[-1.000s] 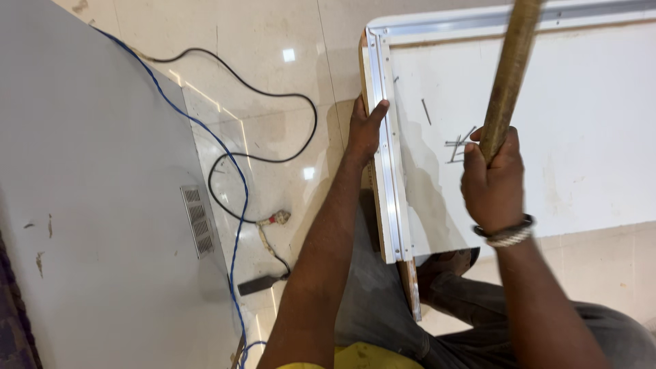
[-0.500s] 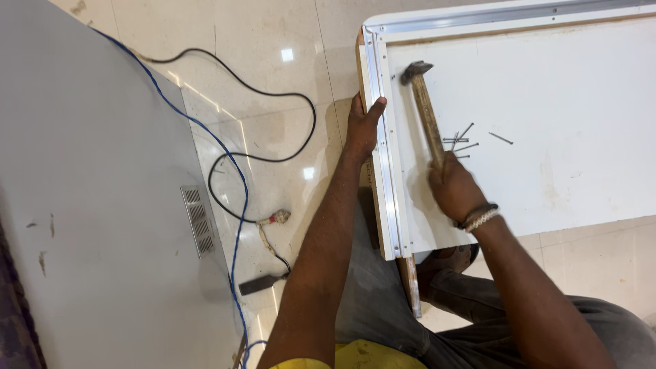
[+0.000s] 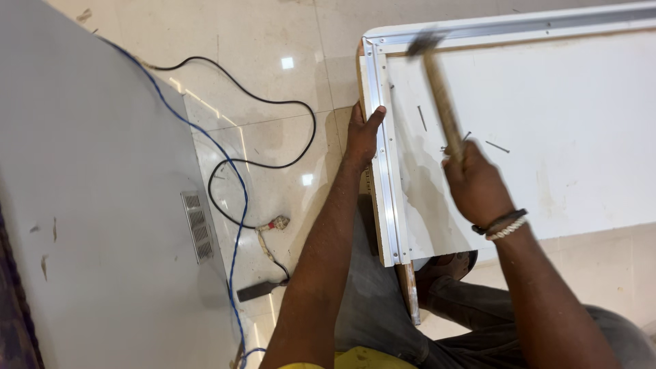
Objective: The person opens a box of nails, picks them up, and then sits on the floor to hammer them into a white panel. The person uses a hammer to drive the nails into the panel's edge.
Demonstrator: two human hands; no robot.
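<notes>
Hammer [image 3: 437, 89] in the right hand [image 3: 475, 184]: the fingers are wrapped tight round the lower end of its wooden handle, and the shaft runs up and slightly left from the fist, so the dark metal head, blurred, sits well above the hand near the top left corner of the white panel [image 3: 547, 137]. That panel lies flat on the tiled floor [image 3: 273, 102], edged with a pale aluminium strip [image 3: 383, 171] along its left side and another along the top. The left hand [image 3: 362, 133] is closed over the left strip, thumb on the inner face and fingers curled round the outer edge of the board, some way below the hammer head and to the left of the handle. A few thin nails [image 3: 495, 146] lie loose on the panel just beside the right hand, with one more [image 3: 421, 117] between the two hands. Beaded bracelets [image 3: 504, 224] circle the right wrist. To the left on the floor loop a black cable [image 3: 273, 102] and a blue cable [image 3: 232, 178], next to a large grey sheet [image 3: 89, 205] with a small vent grille [image 3: 196, 225].
</notes>
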